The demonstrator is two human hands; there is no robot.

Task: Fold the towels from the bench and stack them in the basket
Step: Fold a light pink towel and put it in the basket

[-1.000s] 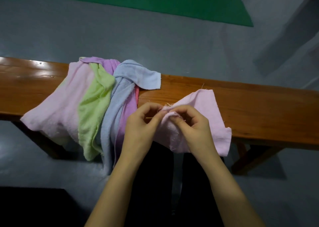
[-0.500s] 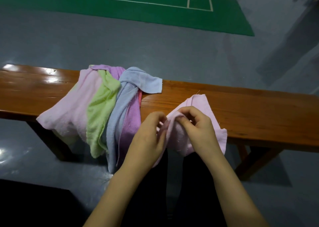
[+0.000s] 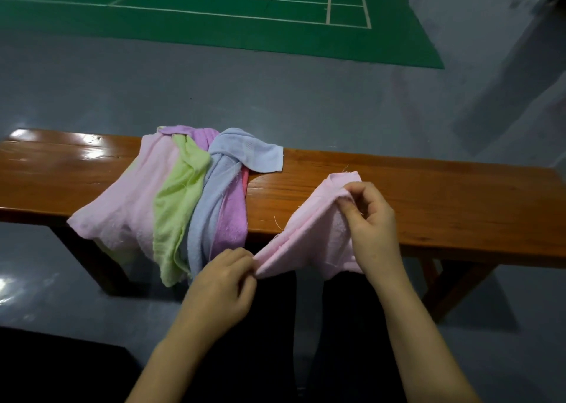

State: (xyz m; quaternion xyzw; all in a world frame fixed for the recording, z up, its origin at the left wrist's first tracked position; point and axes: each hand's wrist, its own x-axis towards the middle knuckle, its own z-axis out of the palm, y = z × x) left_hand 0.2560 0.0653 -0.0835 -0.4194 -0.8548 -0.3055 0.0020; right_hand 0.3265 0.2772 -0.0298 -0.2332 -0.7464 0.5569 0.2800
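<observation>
Person faces a long wooden bench (image 3: 428, 194) on a grey floor (image 3: 275, 96); both bare hands work one pale pink towel (image 3: 309, 234) at the bench's near edge, right of centre; the towel is stretched slantwise between the hands, upper end lying on the bench top, lower end hanging off the front edge toward the person's dark trousers (image 3: 275, 341).

Left hand (image 3: 223, 286) at about 7 o'clock from the towel; thumb and fingertips pinch its lower corner, other fingers curled in.

Right hand (image 3: 372, 219) at about 2 o'clock from the towel's middle; fingers curled, thumb and forefinger pinch the upper edge just below the top corner; palm side turned toward the cloth.

Pile of unfolded towels at 9 o'clock from the held one, draped over the bench and spilling off the front edge: big pink towel (image 3: 128, 206) leftmost; green towel (image 3: 177, 206) next to it, overlapping; light blue towel (image 3: 214, 194) beside that, one end flopped flat on the bench top; purple towel (image 3: 232, 219) under the blue; a sliver of red cloth (image 3: 245, 180) peeks out at its right edge.

Green court mat (image 3: 214, 10) with white lines at 12 o'clock, well beyond the bench; basket not visible.
</observation>
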